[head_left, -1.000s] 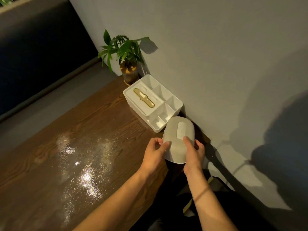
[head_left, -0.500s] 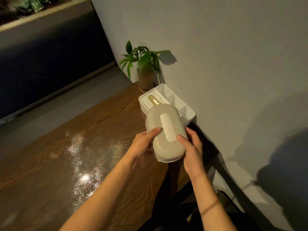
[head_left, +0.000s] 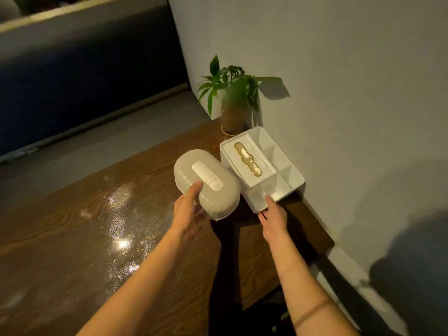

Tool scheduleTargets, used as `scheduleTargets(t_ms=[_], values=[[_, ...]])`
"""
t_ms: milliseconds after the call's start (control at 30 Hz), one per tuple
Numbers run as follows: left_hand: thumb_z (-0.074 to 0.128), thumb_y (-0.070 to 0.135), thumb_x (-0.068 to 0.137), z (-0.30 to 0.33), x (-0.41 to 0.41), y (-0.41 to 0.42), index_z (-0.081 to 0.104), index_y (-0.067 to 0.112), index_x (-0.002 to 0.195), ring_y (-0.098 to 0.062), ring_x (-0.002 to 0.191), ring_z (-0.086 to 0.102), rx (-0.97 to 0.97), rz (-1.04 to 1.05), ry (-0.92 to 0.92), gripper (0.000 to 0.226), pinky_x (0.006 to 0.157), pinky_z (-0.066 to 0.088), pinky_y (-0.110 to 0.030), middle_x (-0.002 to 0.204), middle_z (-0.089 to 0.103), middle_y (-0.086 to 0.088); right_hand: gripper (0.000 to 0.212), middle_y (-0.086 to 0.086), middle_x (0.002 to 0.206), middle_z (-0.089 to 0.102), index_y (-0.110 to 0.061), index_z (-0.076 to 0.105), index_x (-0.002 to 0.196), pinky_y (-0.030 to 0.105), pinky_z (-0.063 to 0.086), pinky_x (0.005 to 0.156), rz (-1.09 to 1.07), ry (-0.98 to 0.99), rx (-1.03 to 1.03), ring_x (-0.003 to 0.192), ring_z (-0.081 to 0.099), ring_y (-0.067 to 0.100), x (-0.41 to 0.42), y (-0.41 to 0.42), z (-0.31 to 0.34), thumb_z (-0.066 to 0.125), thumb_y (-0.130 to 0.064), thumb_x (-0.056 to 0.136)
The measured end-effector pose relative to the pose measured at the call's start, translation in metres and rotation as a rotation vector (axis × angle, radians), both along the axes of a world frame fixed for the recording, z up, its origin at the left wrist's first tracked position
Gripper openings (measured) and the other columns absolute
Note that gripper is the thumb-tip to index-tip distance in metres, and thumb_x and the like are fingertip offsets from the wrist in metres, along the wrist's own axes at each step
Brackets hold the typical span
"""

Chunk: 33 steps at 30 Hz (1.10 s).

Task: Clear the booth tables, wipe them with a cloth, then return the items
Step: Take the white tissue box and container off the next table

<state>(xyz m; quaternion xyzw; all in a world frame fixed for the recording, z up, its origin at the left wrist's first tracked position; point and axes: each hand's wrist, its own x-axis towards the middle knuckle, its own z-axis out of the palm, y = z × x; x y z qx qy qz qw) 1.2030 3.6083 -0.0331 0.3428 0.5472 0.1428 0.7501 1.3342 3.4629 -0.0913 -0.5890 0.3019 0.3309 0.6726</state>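
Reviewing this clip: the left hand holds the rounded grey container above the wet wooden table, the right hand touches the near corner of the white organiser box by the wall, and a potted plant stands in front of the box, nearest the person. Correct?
Not quite. The head view shows the potted plant behind the white organiser box, at the table's far end against the wall. The rest holds: the left hand holds the rounded grey container, and the right hand touches the box's near corner.
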Motion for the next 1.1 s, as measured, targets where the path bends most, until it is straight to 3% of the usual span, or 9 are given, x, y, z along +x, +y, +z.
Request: scheduleTargets(t_ms=[100,200,333,500,600,733,800,967,1100], values=[[0.066,0.040,0.093,-0.006,0.002,0.002,0.058,0.014,0.129,-0.029,0.103,0.067,-0.004,0.047,0.000,0.045,0.074,0.057,-0.040,0.117,0.069,-0.010,0.049,0.016,0.137,0.055,-0.006,0.049,0.141,0.043,0.049,0.105,0.034,0.034,-0.111,0.125,0.054,0.033,0.006,0.007,-0.011,0.065,-0.021,0.097],[0.065,0.039,0.094,-0.010,0.003,0.004,0.059,0.014,0.128,-0.029,0.102,0.067,-0.024,0.087,-0.004,0.043,0.074,0.056,-0.039,0.116,0.069,-0.012,0.046,0.019,0.131,0.058,-0.004,0.052,0.136,0.042,0.056,0.095,0.066,0.005,-0.220,0.105,0.061,0.030,0.012,0.009,-0.020,0.068,-0.011,0.094],[0.062,0.037,0.096,-0.009,0.004,0.005,0.058,0.015,0.124,-0.027,0.100,0.067,-0.043,0.116,-0.022,0.035,0.067,0.056,-0.036,0.115,0.069,-0.011,0.043,0.022,0.125,0.062,-0.003,0.055,0.132,0.040,0.059,0.089,0.054,0.005,-0.289,0.105,0.066,0.034,0.014,0.010,-0.021,0.067,0.000,0.091],[0.061,0.038,0.097,-0.007,-0.003,0.007,0.057,0.017,0.127,-0.027,0.109,0.065,-0.031,0.120,-0.028,0.037,0.064,0.054,-0.034,0.121,0.068,-0.008,0.029,0.021,0.119,0.059,-0.005,0.060,0.115,0.037,0.058,0.086,0.022,0.119,-0.134,0.097,0.060,0.028,0.008,0.007,-0.002,0.067,0.000,0.088],[0.061,0.040,0.096,-0.004,-0.010,0.009,0.059,0.020,0.123,-0.029,0.113,0.064,-0.041,0.123,-0.029,0.034,0.068,0.056,-0.036,0.123,0.068,-0.009,0.041,0.019,0.126,0.052,-0.007,0.055,0.125,0.036,0.056,0.081,0.005,0.166,0.017,0.101,0.054,0.031,-0.001,0.005,0.008,0.067,-0.003,0.086],[0.061,0.038,0.097,0.005,-0.020,0.011,0.060,0.021,0.121,-0.029,0.113,0.064,-0.043,0.131,-0.048,0.030,0.064,0.057,-0.035,0.122,0.068,-0.008,0.059,0.017,0.129,0.054,-0.012,0.047,0.139,0.035,0.054,0.073,-0.004,0.101,0.000,0.110,0.056,0.035,-0.021,0.006,0.016,0.072,-0.015,0.086],[0.061,0.038,0.097,0.009,-0.030,0.013,0.058,0.017,0.129,-0.029,0.113,0.064,-0.037,0.149,-0.065,0.038,0.060,0.057,-0.033,0.122,0.067,-0.008,0.058,0.017,0.129,0.055,-0.012,0.047,0.139,0.035,0.053,0.074,-0.013,0.082,-0.017,0.112,0.056,0.034,-0.035,0.006,0.022,0.072,-0.020,0.087],[0.064,0.041,0.094,0.014,-0.063,0.022,0.058,0.015,0.130,-0.029,0.111,0.065,0.039,0.147,-0.051,0.045,0.068,0.055,-0.038,0.123,0.068,-0.007,0.056,0.016,0.131,0.054,-0.014,0.046,0.140,0.038,0.051,0.083,-0.014,0.022,0.029,0.114,0.054,0.033,-0.075,0.009,0.039,0.070,-0.017,0.089],[0.065,0.043,0.093,0.024,-0.106,0.028,0.056,0.016,0.134,-0.029,0.112,0.064,0.038,0.145,-0.075,0.050,0.077,0.057,-0.042,0.124,0.066,-0.006,0.056,0.017,0.128,0.056,-0.014,0.047,0.140,0.036,0.053,0.076,0.003,-0.011,0.072,0.109,0.058,0.031,-0.115,0.023,0.063,0.071,-0.017,0.089]])
